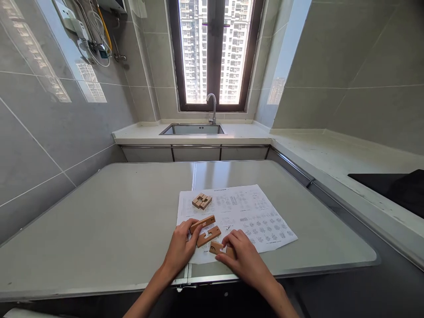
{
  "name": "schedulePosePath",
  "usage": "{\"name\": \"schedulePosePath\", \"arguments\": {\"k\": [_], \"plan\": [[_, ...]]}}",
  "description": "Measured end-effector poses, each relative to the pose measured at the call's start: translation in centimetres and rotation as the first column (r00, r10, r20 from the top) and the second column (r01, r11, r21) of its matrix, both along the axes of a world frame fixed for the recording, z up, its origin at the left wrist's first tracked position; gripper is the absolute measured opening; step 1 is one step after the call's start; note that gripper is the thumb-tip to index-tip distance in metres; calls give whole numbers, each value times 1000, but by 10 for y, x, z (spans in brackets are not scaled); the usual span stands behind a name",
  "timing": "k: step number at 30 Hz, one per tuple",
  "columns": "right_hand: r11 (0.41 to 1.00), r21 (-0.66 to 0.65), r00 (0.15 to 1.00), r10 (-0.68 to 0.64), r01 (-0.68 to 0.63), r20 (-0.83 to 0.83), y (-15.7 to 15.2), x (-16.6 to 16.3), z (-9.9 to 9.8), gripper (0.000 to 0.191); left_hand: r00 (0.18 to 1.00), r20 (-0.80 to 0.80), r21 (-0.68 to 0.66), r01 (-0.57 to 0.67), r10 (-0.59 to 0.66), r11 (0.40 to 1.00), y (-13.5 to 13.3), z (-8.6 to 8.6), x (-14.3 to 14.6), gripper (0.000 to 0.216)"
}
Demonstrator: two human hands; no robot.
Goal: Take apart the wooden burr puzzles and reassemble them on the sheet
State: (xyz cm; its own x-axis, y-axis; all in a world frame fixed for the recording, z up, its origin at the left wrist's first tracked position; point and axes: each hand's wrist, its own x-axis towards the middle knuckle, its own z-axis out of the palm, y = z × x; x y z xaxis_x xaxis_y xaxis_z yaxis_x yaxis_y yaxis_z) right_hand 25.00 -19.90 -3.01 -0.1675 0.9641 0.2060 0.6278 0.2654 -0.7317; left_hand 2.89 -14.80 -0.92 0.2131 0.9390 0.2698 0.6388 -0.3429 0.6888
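My left hand [180, 247] pinches the left end of a notched wooden puzzle piece [208, 221], thumb in front and fingers behind. Just below it, a second notched wooden piece [212, 234] lies on the printed sheet [228, 207], close to my left thumb. My right hand [245, 258] has thumb and fingers closed on a third wooden piece [215, 248], which bears a dark mark at its left end and has a cut-out in its edge. Farther back on the sheet sits a small cluster of light wooden blocks [198, 204] fitted together around a gap.
The sheet with rows of small diagrams lies on a pale folding table [115, 221], across its seam. Beyond are a counter with a sink [192, 129], a faucet [213, 108] and a window. A dark object [394, 187] rests on the right counter.
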Motion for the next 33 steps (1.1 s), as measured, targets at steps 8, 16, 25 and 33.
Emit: {"name": "schedulePosePath", "arguments": {"k": [8, 16, 25, 33], "plan": [[996, -37, 974, 74, -84, -214, 0, -9, 13, 18, 969, 246, -100, 55, -28, 993, -3, 7, 2, 40], [998, -67, 866, -36, 3, -498, 23, -33, 18, 38, 940, 325, -113, 146, -102, 983, -1, 8, 16, 42], [994, -101, 841, -94, 47, -532, 31, -42, 12, 40, 950, 296, -71, 129, -103, 989, 1, -1, 14, 44], [991, -118, 829, -120, 65, -547, 34, -46, 9, 42, 955, 255, 13, 154, -152, 988, -4, 2, 16, 39]]}}
